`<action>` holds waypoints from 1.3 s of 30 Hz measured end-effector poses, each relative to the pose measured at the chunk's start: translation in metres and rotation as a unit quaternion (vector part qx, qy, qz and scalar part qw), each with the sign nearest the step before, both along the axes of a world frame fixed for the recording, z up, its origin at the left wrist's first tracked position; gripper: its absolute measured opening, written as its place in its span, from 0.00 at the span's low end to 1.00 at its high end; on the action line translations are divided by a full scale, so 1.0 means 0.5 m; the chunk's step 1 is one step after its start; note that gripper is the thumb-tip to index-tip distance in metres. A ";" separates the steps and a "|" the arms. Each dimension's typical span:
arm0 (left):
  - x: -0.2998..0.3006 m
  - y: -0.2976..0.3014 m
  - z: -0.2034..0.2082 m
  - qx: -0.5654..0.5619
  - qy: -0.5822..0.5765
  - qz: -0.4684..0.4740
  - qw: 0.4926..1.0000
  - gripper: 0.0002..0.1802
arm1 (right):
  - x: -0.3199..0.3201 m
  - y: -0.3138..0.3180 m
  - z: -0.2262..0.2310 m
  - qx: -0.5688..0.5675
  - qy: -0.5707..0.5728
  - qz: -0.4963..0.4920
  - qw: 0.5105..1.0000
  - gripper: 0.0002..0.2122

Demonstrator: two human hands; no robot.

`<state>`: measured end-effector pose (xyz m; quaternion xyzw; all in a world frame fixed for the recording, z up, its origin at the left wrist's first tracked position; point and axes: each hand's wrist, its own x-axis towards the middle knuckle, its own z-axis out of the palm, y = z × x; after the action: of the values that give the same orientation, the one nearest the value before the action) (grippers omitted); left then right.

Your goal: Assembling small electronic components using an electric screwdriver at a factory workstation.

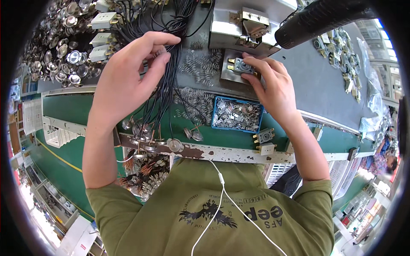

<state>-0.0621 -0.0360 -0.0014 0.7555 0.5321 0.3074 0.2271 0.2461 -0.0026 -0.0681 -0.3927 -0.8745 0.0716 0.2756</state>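
Workbench (pixel 314 91) with a smooth dark grey top spreads across the scene, a green ledge (pixel 239 141) running along its near side behind a white metal edge (pixel 213 154) whose paint is chipped and rusty. Below is an olive cloth shirt (pixel 179 200) printed in black with a bird-like figure and several lines of lettering, seen upside down. One boxy press (pixel 232 32) of shiny bent sheet metal stands at the back; one black, ribbed cylinder (pixel 320 23) slants in from the upper right.

The left hand (pixel 128 70) is half curled, thumb and fingers nearly closed on a small coil spring (pixel 159 51). The right hand (pixel 273 83) is bent into a pinch, thumb and fingers gripping the sides of a switch part (pixel 242 65), which sits on a flat metal block (pixel 232 76) before the press.

Thin black wires (pixel 167 94) hang in a thick bundle between the hands. Domed metal cups (pixel 62 51), too many to count, heap at upper left near white plastic blocks (pixel 101 39), three plainly visible. One blue rectangular tray (pixel 214 112) brims with small stamped metal pieces (pixel 237 114); two finished-looking units (pixel 265 135) lie beside it. Uncounted wire springs (pixel 194 102) scatter leftward. The gripped switch part shows a round face and two brass-coloured tabs (pixel 231 64).
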 end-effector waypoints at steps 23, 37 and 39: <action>-0.031 -0.066 0.033 -0.186 0.219 -0.154 0.945 0.11 | -0.011 -0.004 0.068 -0.022 -0.101 -0.016 0.994 0.12; -0.061 -0.043 0.013 -0.232 0.156 -0.166 0.946 0.12 | -0.163 -0.089 0.050 -0.073 -0.009 0.287 0.955 0.19; -0.060 -0.027 0.028 -0.275 0.130 -0.157 0.939 0.14 | -0.205 -0.100 0.017 -0.051 -0.025 0.281 0.958 0.18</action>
<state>-0.0923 -0.0496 0.0126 0.7709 0.4951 0.0084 0.4007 0.1438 -0.0527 -0.0594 -0.1459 -0.9514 0.1807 0.2021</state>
